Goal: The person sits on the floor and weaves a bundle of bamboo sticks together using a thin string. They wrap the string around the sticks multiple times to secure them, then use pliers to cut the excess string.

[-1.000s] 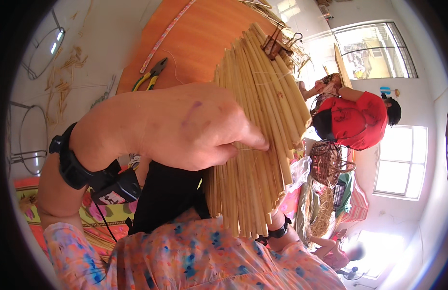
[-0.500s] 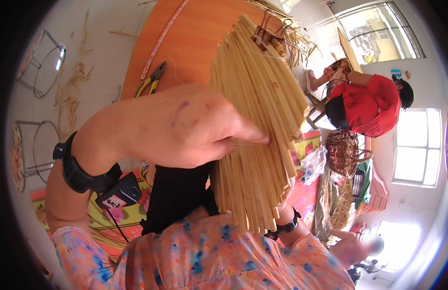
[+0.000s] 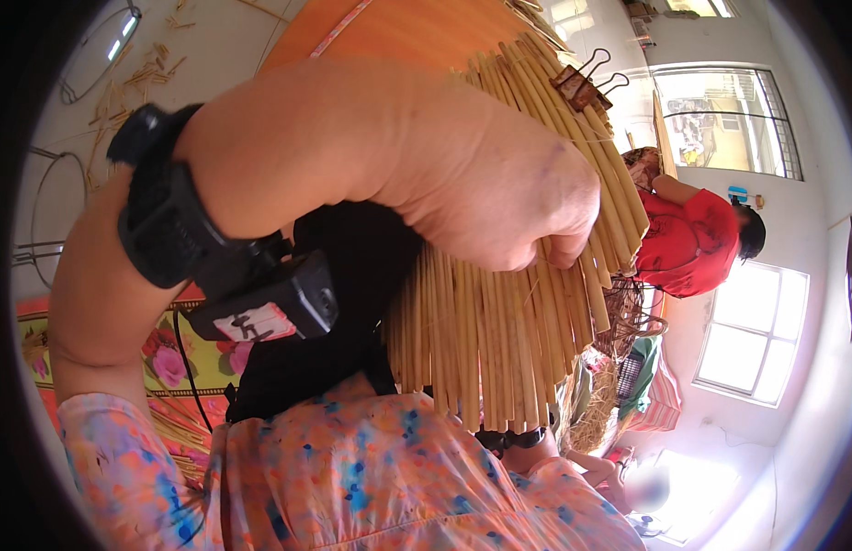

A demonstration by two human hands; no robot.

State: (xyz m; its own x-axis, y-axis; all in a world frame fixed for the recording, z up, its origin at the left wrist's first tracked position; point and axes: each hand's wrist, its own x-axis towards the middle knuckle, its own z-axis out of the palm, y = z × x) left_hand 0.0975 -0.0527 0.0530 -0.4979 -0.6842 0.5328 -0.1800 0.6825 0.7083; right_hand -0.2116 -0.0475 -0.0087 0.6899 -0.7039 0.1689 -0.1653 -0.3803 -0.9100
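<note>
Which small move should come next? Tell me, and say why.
Probably ease the left hand slightly toward the right edge of the stalks: its fingers are curled down at the row, short of that edge, and the binder clip sits only near the top, so the stalks below it may be looser.

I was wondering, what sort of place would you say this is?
Probably a small, bright craft workroom, perhaps in a home: a clipped row of pale stalks is being handled, stalk scraps litter the floor, and a woven basket stands near a person in red.
</note>
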